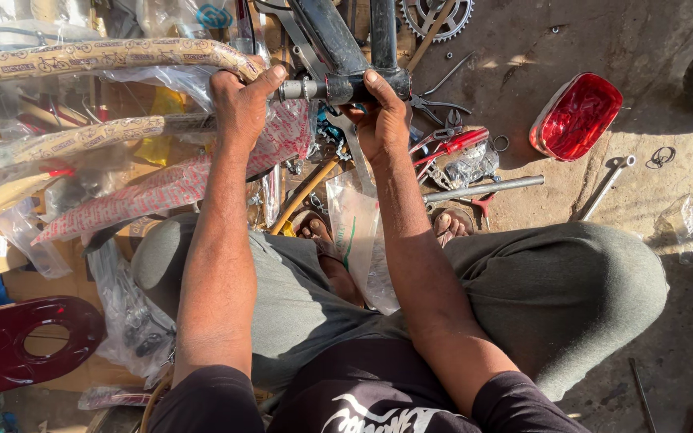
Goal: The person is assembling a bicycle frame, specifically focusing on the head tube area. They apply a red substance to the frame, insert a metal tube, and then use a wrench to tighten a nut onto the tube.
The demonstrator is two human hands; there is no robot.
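Seated cross-legged, left hand (238, 104) clamped on axle end (292, 89), right hand (380, 120) gripping bottom bracket shell (362, 86) above knees; may slip, dropping loose parts among floor (667, 200) clutter.

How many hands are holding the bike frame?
2. The left hand grips the axle end sticking out of the black bike frame; the right hand clasps the frame's bottom shell. No other hands show.

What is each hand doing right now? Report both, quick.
Left hand: closed on the axle end at the frame shell.
Right hand: closed on the frame shell.
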